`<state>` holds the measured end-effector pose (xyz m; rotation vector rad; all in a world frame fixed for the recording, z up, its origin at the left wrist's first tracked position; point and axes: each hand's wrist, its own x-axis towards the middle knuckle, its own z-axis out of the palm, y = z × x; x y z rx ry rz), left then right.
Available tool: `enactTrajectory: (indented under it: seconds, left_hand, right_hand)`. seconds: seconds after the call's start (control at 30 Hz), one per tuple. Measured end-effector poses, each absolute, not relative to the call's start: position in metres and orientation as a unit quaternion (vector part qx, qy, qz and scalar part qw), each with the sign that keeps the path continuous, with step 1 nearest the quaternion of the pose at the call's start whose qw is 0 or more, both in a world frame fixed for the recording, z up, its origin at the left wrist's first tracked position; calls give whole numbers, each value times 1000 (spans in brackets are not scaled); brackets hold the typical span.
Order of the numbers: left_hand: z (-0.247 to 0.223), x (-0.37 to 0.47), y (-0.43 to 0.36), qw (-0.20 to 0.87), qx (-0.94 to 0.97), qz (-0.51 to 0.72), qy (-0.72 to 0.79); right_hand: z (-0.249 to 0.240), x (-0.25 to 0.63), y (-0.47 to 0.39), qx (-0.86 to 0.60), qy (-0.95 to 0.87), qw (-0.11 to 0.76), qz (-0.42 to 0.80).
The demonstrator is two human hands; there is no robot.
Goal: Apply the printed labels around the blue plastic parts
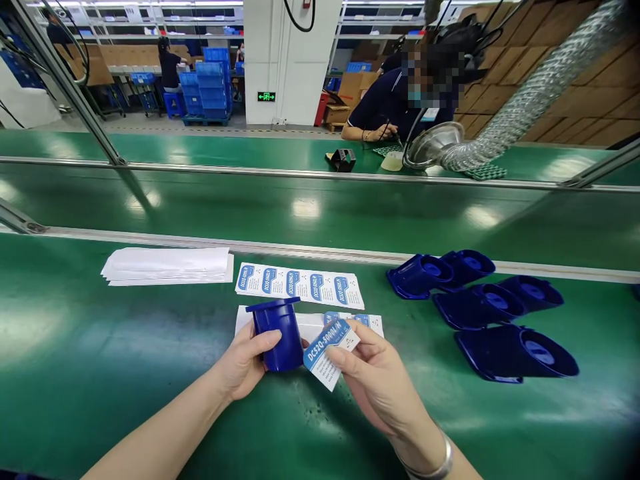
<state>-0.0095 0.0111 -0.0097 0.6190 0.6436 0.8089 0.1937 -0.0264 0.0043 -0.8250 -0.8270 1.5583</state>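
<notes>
In my left hand is a dark blue plastic housing, a round cup-like body with a flat flange at its upper end. The thumb lies across its side. My right hand pinches a blue-and-white sticker label printed "DC520-5000N" between thumb and fingers, close to the right side of the housing. Behind both hands, a partly used label sheet lies partly hidden. Farther back is a fuller label sheet with a row of blue-and-white labels.
Several blue housings lie at the right on the green bench. A stack of white paper sits at the back left. Beyond the metal rail, a co-worker leans over the far bench beside a silver duct.
</notes>
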Motion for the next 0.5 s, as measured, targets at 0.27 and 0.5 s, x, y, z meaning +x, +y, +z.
enactTrajectory:
  seconds: [0.27,0.5]
  left_hand:
    - [-1,-3,5,777,341,399,348]
    - [0,1,-1,743,394,412,351]
  right_hand:
    - [8,194,-28,-345,-344,565,666]
    - [4,189,-34,-368,-358,542,665]
